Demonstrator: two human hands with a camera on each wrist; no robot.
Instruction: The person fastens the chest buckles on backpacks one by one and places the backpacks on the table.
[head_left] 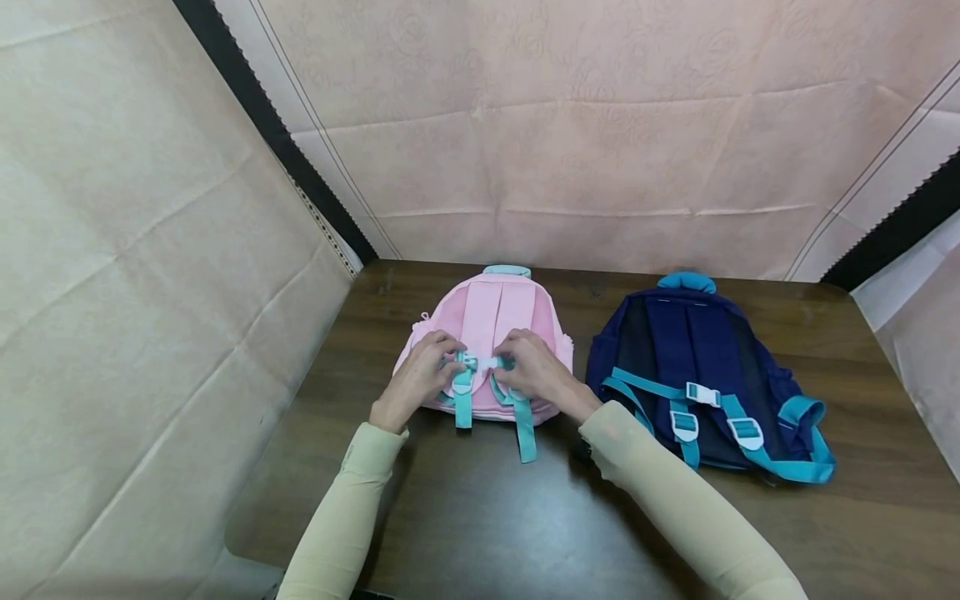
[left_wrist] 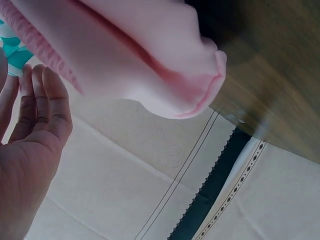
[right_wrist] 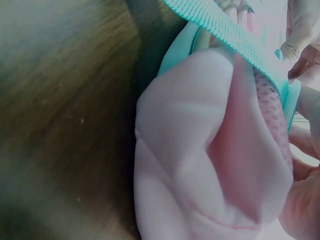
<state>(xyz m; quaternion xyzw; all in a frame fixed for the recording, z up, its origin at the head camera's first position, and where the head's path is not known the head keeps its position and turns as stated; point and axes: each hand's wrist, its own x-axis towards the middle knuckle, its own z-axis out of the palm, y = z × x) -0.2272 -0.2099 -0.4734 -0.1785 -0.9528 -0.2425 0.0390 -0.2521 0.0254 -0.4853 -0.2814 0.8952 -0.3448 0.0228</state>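
A small pink backpack lies on the table, its padded shoulder straps facing up. Across its lower part runs a teal strap with a white buckle between the two hands. My left hand pinches the strap's left part, beside the buckle. On the other side my right hand pinches the strap's right part. Two teal strap ends hang down over the bag's bottom edge. In the left wrist view, teal webbing shows at the fingertips. The right wrist view has the bag's pink side in front, hiding part of the right hand.
To the right lies a dark blue backpack with teal straps and white buckles, close to my right forearm. Both bags are on a brown wooden table. Pale cloth hangs behind the table, and more cloth on the left.
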